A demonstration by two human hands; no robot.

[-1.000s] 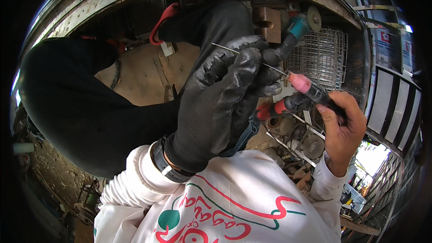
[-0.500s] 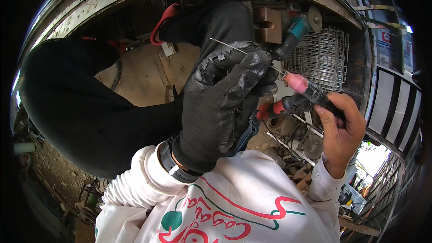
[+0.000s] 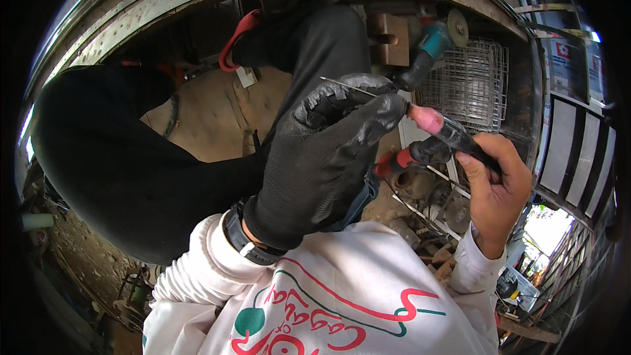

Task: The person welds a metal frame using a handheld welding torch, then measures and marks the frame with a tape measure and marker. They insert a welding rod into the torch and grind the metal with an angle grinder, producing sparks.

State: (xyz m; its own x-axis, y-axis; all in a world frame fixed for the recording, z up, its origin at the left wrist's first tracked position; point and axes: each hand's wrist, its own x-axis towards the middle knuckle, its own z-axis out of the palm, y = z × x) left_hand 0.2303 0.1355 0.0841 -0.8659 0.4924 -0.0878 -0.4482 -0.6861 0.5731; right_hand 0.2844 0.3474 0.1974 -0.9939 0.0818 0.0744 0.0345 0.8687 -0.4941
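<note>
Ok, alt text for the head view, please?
A black-gloved left hand pinches a thin metal rod near the pink nozzle of a black torch held in the bare right hand. An angle grinder and wire rack lie beyond.

A gloved left hand (image 3: 322,158) pinches a thin rod (image 3: 348,86) beside the pink nozzle (image 3: 427,119) of a torch (image 3: 460,138) in the bare right hand (image 3: 497,184).
</note>
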